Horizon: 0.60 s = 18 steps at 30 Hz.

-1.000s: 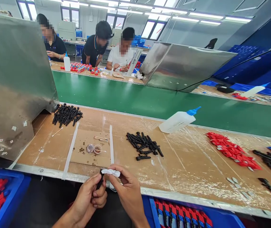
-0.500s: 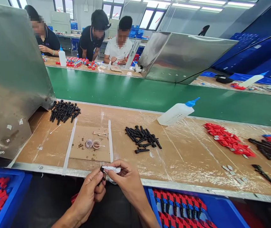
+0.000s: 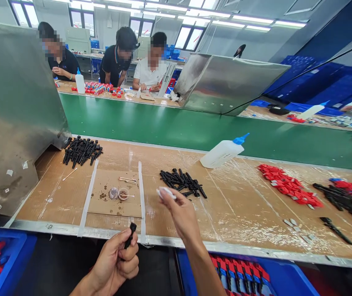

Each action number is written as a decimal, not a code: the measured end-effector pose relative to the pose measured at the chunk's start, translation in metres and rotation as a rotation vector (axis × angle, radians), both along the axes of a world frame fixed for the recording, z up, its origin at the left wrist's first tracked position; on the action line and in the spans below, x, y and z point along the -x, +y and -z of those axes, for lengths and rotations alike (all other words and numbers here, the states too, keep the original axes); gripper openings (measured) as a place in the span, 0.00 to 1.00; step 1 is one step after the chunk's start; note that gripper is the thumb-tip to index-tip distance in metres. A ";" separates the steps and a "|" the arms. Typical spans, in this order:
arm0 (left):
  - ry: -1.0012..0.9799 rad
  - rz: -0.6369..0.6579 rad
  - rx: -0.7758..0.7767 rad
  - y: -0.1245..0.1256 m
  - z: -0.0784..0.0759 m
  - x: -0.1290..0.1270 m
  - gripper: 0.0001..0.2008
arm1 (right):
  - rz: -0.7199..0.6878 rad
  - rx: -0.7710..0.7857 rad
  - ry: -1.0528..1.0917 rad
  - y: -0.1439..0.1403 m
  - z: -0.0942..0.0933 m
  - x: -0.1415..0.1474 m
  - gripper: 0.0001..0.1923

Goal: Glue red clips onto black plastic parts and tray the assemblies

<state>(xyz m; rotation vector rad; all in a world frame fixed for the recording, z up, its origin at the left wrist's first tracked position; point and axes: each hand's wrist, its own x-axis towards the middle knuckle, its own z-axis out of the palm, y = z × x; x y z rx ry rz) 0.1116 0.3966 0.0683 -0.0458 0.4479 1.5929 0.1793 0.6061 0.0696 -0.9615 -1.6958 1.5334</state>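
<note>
My left hand [image 3: 118, 259] is closed around a small black plastic part [image 3: 133, 227] with a squarish head, held upright in front of the table edge. A crumpled white wipe [image 3: 166, 192] is pinched in my right hand [image 3: 180, 209], raised over the table just short of a pile of black parts [image 3: 183, 181]. On a taped cardboard sheet [image 3: 102, 206] sit a small round cup with brown contents [image 3: 123, 194], a clear round lid or dish [image 3: 113, 193] and several cotton swabs [image 3: 128, 180].
A second black pile [image 3: 82, 151] lies left by a metal panel [image 3: 15, 115]. A white bottle with blue nozzle [image 3: 222, 154] stands behind. Red parts [image 3: 289, 185] lie right. Blue bins [image 3: 289, 275] stand below the edge. Several people work beyond the green belt [image 3: 132, 119].
My right hand has moved away from the black part, up and to the right, carrying the white wipe. My left hand keeps the part, now a little lower. The camera view has shifted slightly.
</note>
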 end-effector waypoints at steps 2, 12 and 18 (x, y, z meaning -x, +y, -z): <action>-0.001 -0.013 0.002 0.000 0.003 0.000 0.15 | 0.040 -0.120 -0.039 0.032 0.000 0.021 0.23; -0.003 -0.119 -0.007 -0.016 0.000 0.006 0.15 | -0.059 -0.467 -0.235 0.094 -0.029 0.106 0.14; -0.010 -0.120 -0.124 -0.026 0.001 0.009 0.15 | -0.158 -0.395 -0.148 -0.011 -0.046 0.025 0.21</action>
